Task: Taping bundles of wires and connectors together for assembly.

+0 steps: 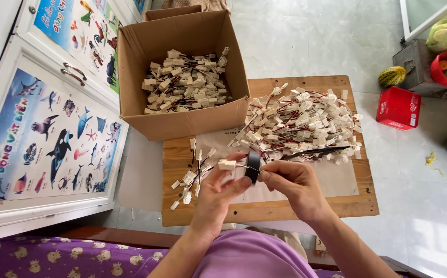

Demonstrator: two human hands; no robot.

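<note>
Head view, looking straight down over a small wooden table (306,206) set on a tiled floor. I have both hands raised just above the table's near edge. My left hand (218,188) pinches a white plastic connector (227,164) with thin wires trailing off it; fingers closed on the connector. My right hand (290,180) grips a roll of black tape (253,166), fingers clenched round it, the roll touching the wires just beside the connector.

Judgement on doing this well: I'd hold the connector steady, keep the tape taut and close to the wires, and wind with neat overlaps so nothing bunches. Wires should lie together before the wrap closes on them.

Around the work: a small bunch of wired connectors (192,175) lies by the near left corner; a large heap of connectors (300,123) fills the far right part of the table, with a dark slim tool (316,152) resting at its near side, kind not clear. A cardboard box (182,121) holding more connectors sits against the far left corner.
</note>
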